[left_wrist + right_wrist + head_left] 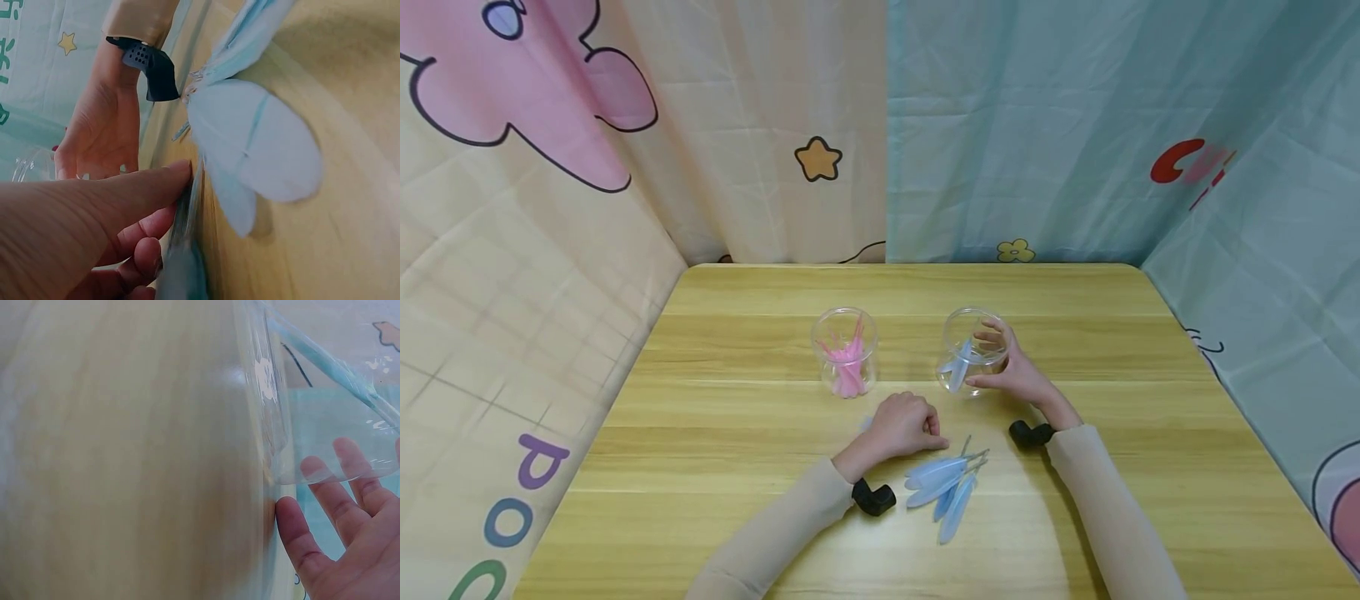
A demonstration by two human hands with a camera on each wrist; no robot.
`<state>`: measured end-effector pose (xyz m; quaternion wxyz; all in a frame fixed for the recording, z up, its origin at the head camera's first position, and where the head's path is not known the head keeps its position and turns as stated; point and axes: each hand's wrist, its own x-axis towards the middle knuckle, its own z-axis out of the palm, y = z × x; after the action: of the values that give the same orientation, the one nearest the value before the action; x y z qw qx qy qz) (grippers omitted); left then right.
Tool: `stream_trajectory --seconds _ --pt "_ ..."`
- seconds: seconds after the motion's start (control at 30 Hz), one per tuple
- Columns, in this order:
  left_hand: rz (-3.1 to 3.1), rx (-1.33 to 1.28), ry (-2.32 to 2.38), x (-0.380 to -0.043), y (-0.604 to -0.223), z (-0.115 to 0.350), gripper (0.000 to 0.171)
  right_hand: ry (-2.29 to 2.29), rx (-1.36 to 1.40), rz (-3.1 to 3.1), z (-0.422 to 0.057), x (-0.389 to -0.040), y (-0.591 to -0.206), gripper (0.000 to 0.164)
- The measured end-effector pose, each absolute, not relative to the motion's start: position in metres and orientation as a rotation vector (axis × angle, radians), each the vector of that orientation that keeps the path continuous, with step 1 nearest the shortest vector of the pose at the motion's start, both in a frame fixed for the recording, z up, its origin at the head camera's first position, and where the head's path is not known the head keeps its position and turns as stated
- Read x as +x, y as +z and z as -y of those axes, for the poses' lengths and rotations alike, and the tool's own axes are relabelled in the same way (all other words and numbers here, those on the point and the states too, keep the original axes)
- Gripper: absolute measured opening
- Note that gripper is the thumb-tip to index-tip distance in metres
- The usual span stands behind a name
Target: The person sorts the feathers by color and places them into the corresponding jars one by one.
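Note:
Light blue feathers [955, 483] lie in a loose pile on the table, just to the right of my left hand [901, 427]. Between its thumb and curled fingers, the left hand pinches another blue feather [181, 269], mostly hidden under the hand in the head view. My right hand [1018, 367] curves round the right side of a clear plastic cup [951, 321], thumb in front and fingers behind. Inside that cup stand a few blue feathers [957, 372]. The right wrist view shows the fingertips [312, 469] against the cup's wall.
A second clear cup [823, 333] with pink feathers [850, 371] stands to the left of the first. Black wrist cameras [874, 498] sit on both wrists. Printed curtains [737, 167] hang behind the wooden table [700, 467] and along its sides.

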<state>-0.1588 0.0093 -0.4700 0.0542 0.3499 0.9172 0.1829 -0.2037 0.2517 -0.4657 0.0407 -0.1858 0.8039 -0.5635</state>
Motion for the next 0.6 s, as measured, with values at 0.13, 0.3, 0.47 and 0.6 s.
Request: stream_trajectory --seconds 0.13,0.3,0.47,0.6 --pt "-2.79 1.069 0.554 -0.157 -0.471 -0.01 0.026 -1.728 -0.56 -2.472 -0.256 -0.209 -0.477 0.098" --pt "-2.8 1.087 0.571 -0.156 -0.471 -0.009 0.021 -1.747 -0.547 -2.448 -0.256 -0.209 -0.477 0.099" --pt "-2.793 1.059 0.66 -0.158 -0.466 -0.01 0.016 -1.754 -0.565 -2.421 -0.251 -0.201 -0.463 0.097" --pt "-2.758 1.018 0.798 -0.162 -0.455 -0.01 0.013 -1.741 -0.581 -2.426 -0.248 -0.195 -0.452 0.095"
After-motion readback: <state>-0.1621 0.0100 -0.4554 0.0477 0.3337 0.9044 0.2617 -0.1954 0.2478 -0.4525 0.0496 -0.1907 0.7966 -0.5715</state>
